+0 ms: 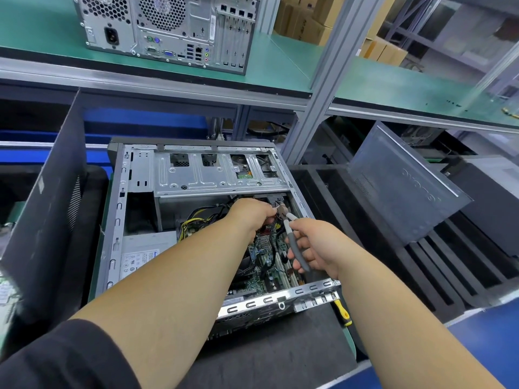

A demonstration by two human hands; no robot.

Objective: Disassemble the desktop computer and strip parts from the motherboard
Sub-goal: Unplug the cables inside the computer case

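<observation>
We see the open desktop case (134, 209) lying on its side on the dark mat of the desk (280, 346), with both bare arms reaching into it. The left hand (251, 213) is curled down among the cables (196, 217) near the drive cage (219, 175); its fingers are bent around something there, but we cannot tell exactly which wire they pinch. Just to the right of it, almost touching, the right hand (316, 247) grips the grey handles of a pair of cutters (292, 237), whose nose points up and left toward the left hand's fingertips. Below both hands, inside the case, lies the green motherboard (264, 265), partly hidden by the left forearm. To the left of the left forearm sits the silver power supply (143, 254) with its label. Beneath the right wrist, a yellow-and-black screwdriver handle (343, 313) pokes out beside the case's rear edge. Well to the right of the right hand, a grey side panel (404, 183) leans on black slotted racks (421, 265). Far above both hands, a second computer tower (168, 29) stands on the green shelf (280, 66).
</observation>
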